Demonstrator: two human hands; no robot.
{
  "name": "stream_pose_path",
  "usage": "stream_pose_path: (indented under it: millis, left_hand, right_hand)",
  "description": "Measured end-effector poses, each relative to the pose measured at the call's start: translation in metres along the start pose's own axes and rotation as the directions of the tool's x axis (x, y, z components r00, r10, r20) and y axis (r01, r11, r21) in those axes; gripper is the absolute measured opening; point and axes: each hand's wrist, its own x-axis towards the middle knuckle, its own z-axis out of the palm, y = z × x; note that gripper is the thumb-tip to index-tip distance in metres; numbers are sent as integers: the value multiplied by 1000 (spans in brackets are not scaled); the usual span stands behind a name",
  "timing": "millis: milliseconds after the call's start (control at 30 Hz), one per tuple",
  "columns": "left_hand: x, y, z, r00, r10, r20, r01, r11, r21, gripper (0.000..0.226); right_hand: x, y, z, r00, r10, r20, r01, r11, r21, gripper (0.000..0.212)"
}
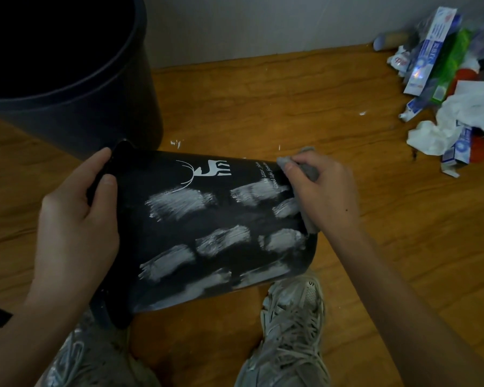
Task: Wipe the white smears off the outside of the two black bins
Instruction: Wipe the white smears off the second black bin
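A small black bin (207, 263) lies on its side over my feet, its rim to the left and its base to the right. A white deer print sits on its upper side. Several white smears (179, 203) streak its outer wall. My left hand (76, 216) grips the bin's rim, thumb on the outside. My right hand (322, 191) holds a grey cloth (309, 170) pressed against the bin near its base, beside a smear. A second, larger black bin (76, 88) stands upright at the upper left; I see no smears on its visible side.
The wooden floor (263, 107) carries a few white specks. A heap of rubbish (453, 93) with toothpaste boxes and crumpled tissue lies at the upper right by the white wall. My two grey trainers (291, 325) are under and below the small bin.
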Motion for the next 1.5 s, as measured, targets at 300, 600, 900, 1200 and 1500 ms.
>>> stream_pose_path:
  millis: [300, 600, 900, 1200, 1500]
  left_hand:
    - [6, 8, -3, 1000, -4, 7, 3, 996, 87, 37]
    - [-5, 10, -5, 999, -34, 21, 31, 992, 120, 37]
    - [-14, 14, -7, 1000, -18, 9, 17, 993, 121, 37]
    - [-21, 28, -8, 1000, 5, 19, -8, 992, 126, 38]
    - [-20, 19, -11, 999, -5, 42, 1, 995, 98, 38]
  right_hand:
    - [-39, 4, -4, 980, -171, -99, 158, 979, -126, 22]
    - [-32, -19, 3, 964, -264, 6, 260, 947, -188, 25]
    - [-23, -29, 3, 964, -263, 41, 264, 925, -272, 17]
    - [-34, -20, -1, 944, -320, 76, 329, 929, -170, 25]
    - [-51, -29, 5, 884, -456, 106, 465, 881, -86, 24]
